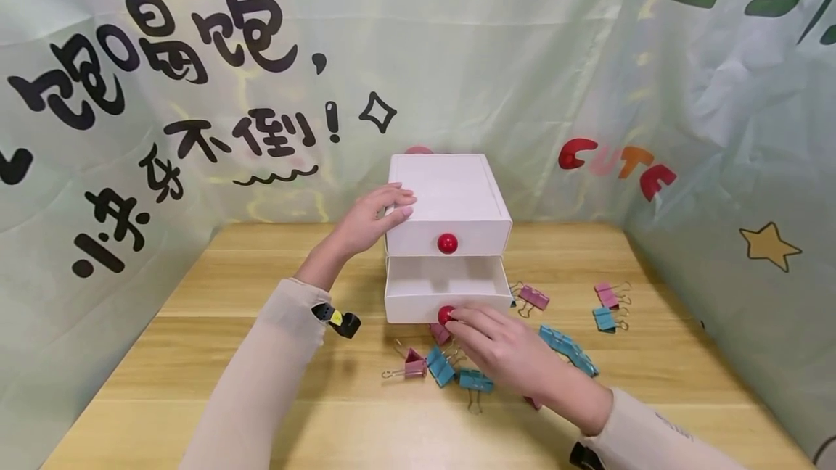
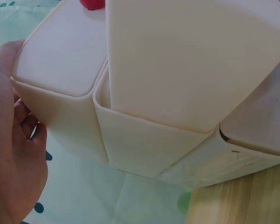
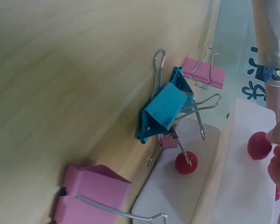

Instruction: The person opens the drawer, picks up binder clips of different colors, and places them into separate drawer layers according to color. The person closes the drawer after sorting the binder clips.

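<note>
A white mini drawer cabinet point(image 1: 444, 187) stands upright near the back of the wooden table. My left hand point(image 1: 366, 222) rests on its top left edge, fingers lying over the top. The upper drawer, with a red knob point(image 1: 447, 243), is closed. Beneath it, a drawer point(image 1: 411, 308) is pulled out, and its visible inside holds nothing. My right hand point(image 1: 512, 350) pinches that drawer's red knob point(image 3: 260, 145). Below, a further closed drawer with a red knob point(image 3: 186, 162) shows in the right wrist view. A blue binder clip point(image 3: 163, 109) lies in front of it.
Several pink and blue binder clips lie in front of the cabinet, among them a pink clip point(image 1: 414, 366) and a blue clip point(image 1: 477, 381). More lie at the right, including a row of blue clips point(image 1: 568, 350). A printed cloth point(image 1: 457, 78) surrounds the table.
</note>
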Tool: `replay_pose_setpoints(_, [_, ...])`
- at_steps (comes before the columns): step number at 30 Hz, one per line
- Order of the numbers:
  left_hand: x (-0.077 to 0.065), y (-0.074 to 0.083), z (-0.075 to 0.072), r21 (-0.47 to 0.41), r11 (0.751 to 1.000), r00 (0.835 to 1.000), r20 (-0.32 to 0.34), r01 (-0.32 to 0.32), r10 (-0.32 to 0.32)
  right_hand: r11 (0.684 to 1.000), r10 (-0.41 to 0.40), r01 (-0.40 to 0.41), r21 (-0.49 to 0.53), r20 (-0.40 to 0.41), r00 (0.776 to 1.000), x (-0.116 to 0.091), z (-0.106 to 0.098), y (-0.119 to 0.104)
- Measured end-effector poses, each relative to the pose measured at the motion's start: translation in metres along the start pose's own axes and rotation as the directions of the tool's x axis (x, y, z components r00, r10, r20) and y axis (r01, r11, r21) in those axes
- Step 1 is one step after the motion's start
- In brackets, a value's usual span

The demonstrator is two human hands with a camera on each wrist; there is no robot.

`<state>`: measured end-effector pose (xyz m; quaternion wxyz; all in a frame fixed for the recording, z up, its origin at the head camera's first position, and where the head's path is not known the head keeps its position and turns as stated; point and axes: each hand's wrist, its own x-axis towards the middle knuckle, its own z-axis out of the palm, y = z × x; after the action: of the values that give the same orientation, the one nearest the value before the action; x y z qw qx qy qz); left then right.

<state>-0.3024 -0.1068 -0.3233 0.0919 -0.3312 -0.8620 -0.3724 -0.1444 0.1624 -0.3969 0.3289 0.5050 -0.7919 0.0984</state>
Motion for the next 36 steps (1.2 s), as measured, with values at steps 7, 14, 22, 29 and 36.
replay_pose_setpoints(7, [0.000, 0.001, 0.001, -0.006, 1.000, 1.000, -0.006, 0.003, -0.003, 0.999, 0.018, -0.017, 0.033, -0.045, 0.999, -0.008, 0.001, -0.002])
replay_pose_setpoints(14, [-0.001, 0.000, 0.002, -0.004, 1.000, 1.000, -0.007, -0.001, 0.001, 0.995, 0.079, -0.080, 0.067, 0.013, 0.997, -0.021, 0.002, -0.008])
replay_pose_setpoints(22, [-0.001, 0.000, 0.002, -0.005, 1.000, 1.000, -0.008, 0.002, -0.002, 0.985, 0.108, -0.125, 0.117, 0.146, 0.983, -0.036, 0.007, -0.011])
replay_pose_setpoints(29, [-0.001, 0.000, 0.001, -0.012, 1.000, 1.000, -0.009, 0.000, -0.001, 0.969, 0.136, -0.197, 0.152, 0.338, 0.931, -0.046, 0.006, -0.014])
replay_pose_setpoints(36, [-0.001, 0.000, 0.002, -0.005, 1.000, 1.000, -0.013, -0.004, 0.004, 0.955, 0.140, -0.229, 0.186, 0.399, 0.906, -0.051, 0.006, -0.014])
